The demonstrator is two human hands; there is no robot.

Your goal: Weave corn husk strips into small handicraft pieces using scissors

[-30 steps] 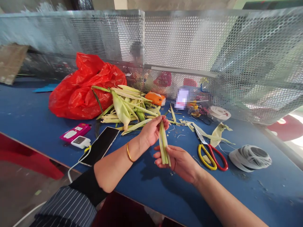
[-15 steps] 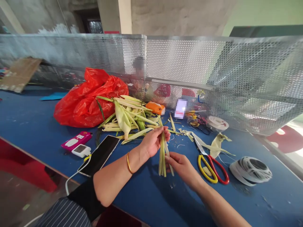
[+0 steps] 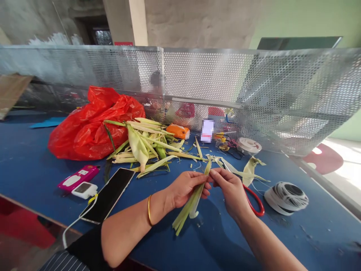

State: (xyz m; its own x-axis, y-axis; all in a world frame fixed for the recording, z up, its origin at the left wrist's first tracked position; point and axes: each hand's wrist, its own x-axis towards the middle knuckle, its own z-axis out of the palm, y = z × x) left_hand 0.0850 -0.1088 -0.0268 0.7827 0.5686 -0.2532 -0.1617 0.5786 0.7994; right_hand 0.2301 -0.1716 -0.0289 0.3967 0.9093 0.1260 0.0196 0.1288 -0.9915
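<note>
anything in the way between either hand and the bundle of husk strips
Nothing visible. The left hand holds the husk bundle, and the right hand's fingertips are on it near its far end. The scissors lie partly hidden behind the right hand, not in between.

A silvery perforated screen [image 3: 203, 71] is running along the back of the blue surface [image 3: 19, 162], right across from where I'm standing. Behind it a rough grey wall [image 3: 203, 22] is giving way to pale green paint [image 3: 307, 19] on the right, and a pale pillar [image 3: 138, 22] is standing near a dark opening [image 3: 87, 24] on the left. Bright light's hitting the floor [image 3: 351, 150] at far right, looking almost washed out tbh.
</note>
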